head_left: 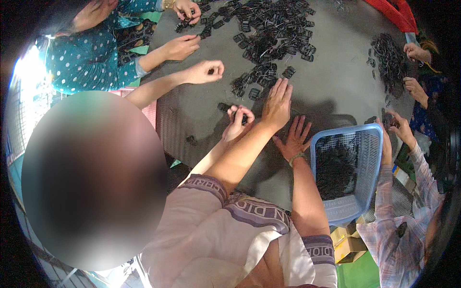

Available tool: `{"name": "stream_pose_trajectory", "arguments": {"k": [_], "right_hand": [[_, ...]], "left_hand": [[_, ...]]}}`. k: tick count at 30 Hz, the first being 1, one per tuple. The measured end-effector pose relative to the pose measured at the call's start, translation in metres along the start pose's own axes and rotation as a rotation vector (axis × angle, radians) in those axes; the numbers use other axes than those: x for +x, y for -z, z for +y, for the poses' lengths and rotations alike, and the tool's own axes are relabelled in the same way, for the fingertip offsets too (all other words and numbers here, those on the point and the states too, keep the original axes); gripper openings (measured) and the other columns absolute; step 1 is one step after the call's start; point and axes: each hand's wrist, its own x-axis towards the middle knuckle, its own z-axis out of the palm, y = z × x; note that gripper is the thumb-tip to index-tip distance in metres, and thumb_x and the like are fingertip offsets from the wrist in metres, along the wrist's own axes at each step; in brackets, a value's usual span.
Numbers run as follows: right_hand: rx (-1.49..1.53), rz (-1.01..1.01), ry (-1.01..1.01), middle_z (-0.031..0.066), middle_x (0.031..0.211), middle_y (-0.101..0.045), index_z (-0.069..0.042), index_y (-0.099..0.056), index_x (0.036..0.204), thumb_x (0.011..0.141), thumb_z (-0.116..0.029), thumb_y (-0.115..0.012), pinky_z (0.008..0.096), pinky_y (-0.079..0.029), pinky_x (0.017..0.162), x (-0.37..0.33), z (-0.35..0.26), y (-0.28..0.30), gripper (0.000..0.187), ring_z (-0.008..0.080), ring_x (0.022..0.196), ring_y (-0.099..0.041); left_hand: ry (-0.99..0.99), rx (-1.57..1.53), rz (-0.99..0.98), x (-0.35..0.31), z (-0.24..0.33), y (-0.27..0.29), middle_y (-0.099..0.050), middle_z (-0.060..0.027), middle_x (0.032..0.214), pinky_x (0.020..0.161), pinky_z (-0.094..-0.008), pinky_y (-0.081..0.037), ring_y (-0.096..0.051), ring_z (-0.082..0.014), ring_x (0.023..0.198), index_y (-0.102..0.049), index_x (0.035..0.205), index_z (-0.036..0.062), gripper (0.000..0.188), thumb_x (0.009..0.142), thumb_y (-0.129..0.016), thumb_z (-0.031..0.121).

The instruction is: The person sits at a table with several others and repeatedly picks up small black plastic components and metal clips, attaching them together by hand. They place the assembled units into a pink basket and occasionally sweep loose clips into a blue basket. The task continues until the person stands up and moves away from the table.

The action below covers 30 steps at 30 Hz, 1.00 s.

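My left hand [278, 103] reaches over the grey table, open, its fingers straight and close together. Its fingertips are beside the near end of a heap of small black plastic pieces [276, 31] that look like clips, some with thin wire-like strands. One loose black piece [288, 72] lies just beyond those fingertips. To the right, my right hand [294, 140] is open with fingers spread, low over or on the tabletop; contact is hard to tell. It holds nothing and is nearest to a blue plastic basket [378, 158], which contains many black pieces [336, 168].
Close on my left, a co-worker's hands [238, 119] pinch a black piece. Beyond, a person in a dotted teal sleeve [126, 72] handles pieces. At right, other hands [397, 124] work near the basket and a second dark heap [388, 62]. A cardboard box [348, 246] stands below.
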Motion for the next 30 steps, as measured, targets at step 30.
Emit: {"name": "stream_pose_trajectory", "arguments": {"k": [30], "right_hand": [[-0.059,0.108,0.033,0.0104,0.155,0.009,-0.012,0.003,0.148,0.074,-0.069,-0.054,0.069,0.001,0.103,0.009,0.027,-0.04,0.11,0.0388,0.14,0.011]], "left_hand": [[0.129,-0.091,0.08,-0.14,0.003,0.048,-0.057,-0.0104,0.105,0.091,-0.0432,-0.04,-0.052,-0.032,0.104,-0.062,0.104,0.0073,0.025,0.08,-0.062,0.014]]}}
